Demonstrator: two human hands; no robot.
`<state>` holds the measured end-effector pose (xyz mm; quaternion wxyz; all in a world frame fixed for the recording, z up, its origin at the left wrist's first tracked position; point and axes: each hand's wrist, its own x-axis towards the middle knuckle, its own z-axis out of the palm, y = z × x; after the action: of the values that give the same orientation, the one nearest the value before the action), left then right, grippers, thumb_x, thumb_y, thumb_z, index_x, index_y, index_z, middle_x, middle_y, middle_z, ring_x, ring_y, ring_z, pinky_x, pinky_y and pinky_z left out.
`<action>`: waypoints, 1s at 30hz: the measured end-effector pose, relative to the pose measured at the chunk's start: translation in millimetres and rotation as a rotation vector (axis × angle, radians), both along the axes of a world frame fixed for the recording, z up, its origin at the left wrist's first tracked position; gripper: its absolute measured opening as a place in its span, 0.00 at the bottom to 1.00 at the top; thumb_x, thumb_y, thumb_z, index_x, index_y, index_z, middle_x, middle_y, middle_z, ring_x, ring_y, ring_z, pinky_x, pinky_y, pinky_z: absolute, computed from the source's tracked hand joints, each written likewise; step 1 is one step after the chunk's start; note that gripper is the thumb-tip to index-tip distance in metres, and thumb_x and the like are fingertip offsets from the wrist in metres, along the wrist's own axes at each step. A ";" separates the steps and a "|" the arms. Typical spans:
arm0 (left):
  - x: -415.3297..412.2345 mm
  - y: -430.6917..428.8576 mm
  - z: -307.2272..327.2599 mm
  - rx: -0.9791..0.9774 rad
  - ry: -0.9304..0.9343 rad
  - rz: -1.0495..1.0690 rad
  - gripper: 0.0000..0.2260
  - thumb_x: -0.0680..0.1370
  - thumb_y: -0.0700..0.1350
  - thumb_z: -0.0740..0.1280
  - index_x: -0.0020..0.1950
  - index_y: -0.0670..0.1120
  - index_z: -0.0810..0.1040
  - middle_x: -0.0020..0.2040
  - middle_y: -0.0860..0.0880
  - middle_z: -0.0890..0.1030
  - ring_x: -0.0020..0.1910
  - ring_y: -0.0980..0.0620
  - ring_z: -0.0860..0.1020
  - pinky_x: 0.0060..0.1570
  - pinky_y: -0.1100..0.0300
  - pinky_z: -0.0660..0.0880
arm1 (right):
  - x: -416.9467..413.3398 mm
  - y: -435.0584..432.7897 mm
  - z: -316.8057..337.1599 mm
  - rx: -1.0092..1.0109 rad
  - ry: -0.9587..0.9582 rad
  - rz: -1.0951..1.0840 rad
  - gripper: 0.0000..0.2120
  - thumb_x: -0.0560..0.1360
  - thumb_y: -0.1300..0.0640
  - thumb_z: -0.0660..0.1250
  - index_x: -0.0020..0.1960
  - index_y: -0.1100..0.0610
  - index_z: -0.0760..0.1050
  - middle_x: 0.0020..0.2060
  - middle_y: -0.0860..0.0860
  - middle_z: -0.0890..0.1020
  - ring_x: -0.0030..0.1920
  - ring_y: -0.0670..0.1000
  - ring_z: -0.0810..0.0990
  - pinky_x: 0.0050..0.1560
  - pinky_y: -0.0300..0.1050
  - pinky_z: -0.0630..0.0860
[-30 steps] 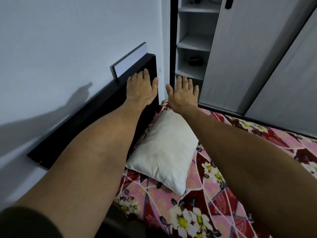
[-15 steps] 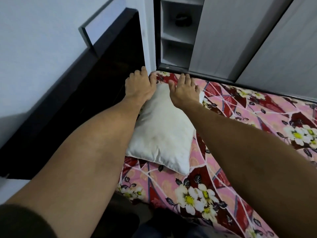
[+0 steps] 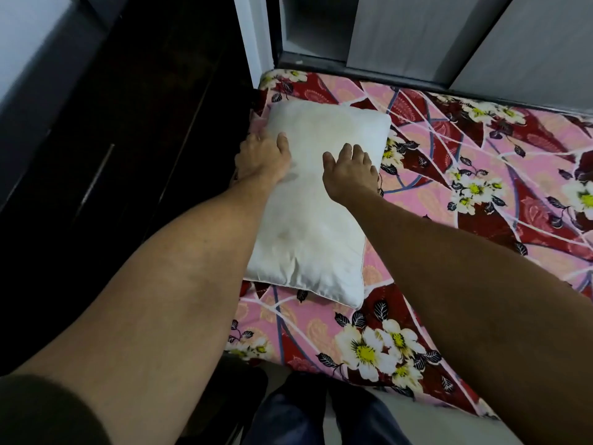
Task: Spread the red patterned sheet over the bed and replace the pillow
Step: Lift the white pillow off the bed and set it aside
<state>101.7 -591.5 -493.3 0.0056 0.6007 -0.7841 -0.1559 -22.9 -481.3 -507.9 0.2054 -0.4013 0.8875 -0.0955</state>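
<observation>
The white pillow [image 3: 314,200] lies flat on the red patterned sheet [image 3: 449,187], at the end of the bed next to the dark headboard [image 3: 144,155]. Its long side runs along the headboard and its left edge sits just beside it. A narrow strip of sheet shows past the pillow's far edge, up to the corner of the bed. The pillow has faint yellowish marks on top.

The right hand [image 3: 348,171] rests palm down on the pillow near its right edge, with the fingers [image 3: 357,152] spread and fairly straight and the thumb pointing in toward the middle; it grips nothing. The left hand [image 3: 261,155] is at the pillow's left edge, its thumb on the top face and its fingers reaching over the edge toward the headboard. Whether those fingers curl under the pillow cannot be told. Both bare forearms stretch out from the bottom of the view, and a dark sleeve [image 3: 38,412] covers the left upper arm.

The sheet, with its pink and dark red patches, white lines and white flowers with yellow centres, covers the bed out to the near edge and lies mostly smooth. Past the far edge of the bed stands a grey wardrobe [image 3: 417,33], with an open section just beside the white frame [image 3: 253,40] at the corner. The person's dark trousers [image 3: 305,419] show at the bottom, just beside the bed's near edge.
</observation>
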 end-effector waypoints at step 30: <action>-5.5 -59.8 -185.1 0.227 0.058 0.311 0.40 0.78 0.70 0.47 0.81 0.44 0.51 0.75 0.38 0.64 0.72 0.36 0.66 0.68 0.41 0.63 | -34.9 -18.9 -145.9 0.122 -0.246 -0.629 0.41 0.79 0.31 0.48 0.82 0.54 0.45 0.79 0.63 0.54 0.79 0.64 0.55 0.73 0.70 0.56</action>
<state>96.3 -651.3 -678.3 -0.0157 0.7066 -0.6588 -0.2579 -57.8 -500.3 -653.8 0.2950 -0.0804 0.9404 -0.1489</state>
